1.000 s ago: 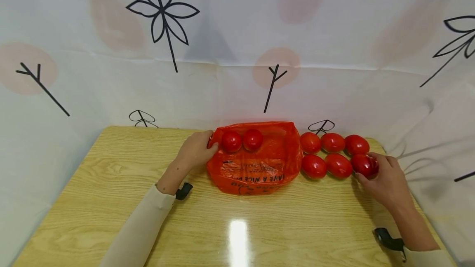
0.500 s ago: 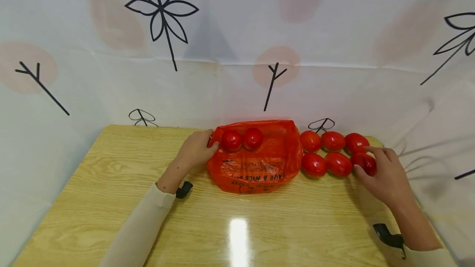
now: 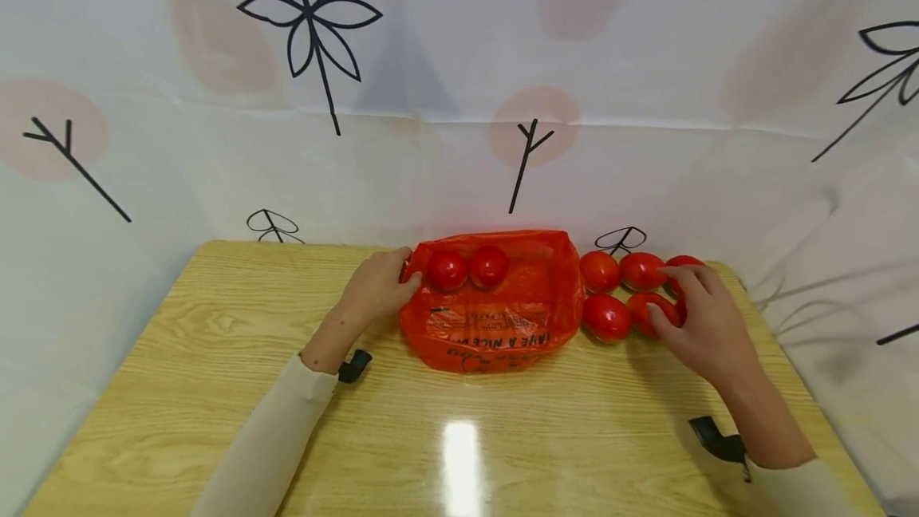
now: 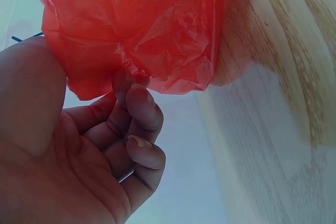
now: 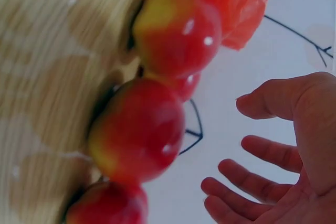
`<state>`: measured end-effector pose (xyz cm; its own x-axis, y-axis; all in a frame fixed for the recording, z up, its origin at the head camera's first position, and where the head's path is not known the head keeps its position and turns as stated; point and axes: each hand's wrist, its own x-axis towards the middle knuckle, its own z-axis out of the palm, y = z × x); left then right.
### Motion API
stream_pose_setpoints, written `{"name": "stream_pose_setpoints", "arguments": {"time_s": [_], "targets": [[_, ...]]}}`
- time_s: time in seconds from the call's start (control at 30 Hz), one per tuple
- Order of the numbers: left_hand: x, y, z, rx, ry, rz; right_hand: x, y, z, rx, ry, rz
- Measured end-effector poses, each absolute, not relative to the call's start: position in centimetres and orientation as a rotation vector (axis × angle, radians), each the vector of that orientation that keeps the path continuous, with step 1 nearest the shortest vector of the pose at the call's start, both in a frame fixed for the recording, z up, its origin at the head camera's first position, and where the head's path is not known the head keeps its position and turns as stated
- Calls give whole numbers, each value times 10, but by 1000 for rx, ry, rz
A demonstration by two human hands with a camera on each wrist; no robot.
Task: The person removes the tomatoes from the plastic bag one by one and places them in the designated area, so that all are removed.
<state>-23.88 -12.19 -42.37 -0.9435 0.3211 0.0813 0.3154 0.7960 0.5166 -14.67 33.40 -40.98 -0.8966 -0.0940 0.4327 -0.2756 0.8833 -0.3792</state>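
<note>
L hand (image 3: pixel 376 286), pinching bag (image 3: pixel 534 290); yellow-tinged fruit (image 5: pixel 137 129), R-cam

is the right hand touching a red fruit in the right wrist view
No, a gap shows between the right hand and each red fruit.

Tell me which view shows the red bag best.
The head view: nearly the whole bag, lettering included. Left wrist shows only part, at the left fingers; right wrist, just a piece beyond the fruit.
</note>
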Motion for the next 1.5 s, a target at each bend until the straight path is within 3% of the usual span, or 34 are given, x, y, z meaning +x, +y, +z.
{"name": "stream_pose_setpoints", "arguments": {"time_s": [1.5], "targets": [[-238, -121, -425, 527, 2977, 863, -187, 246, -380, 404, -2701, 722]]}}
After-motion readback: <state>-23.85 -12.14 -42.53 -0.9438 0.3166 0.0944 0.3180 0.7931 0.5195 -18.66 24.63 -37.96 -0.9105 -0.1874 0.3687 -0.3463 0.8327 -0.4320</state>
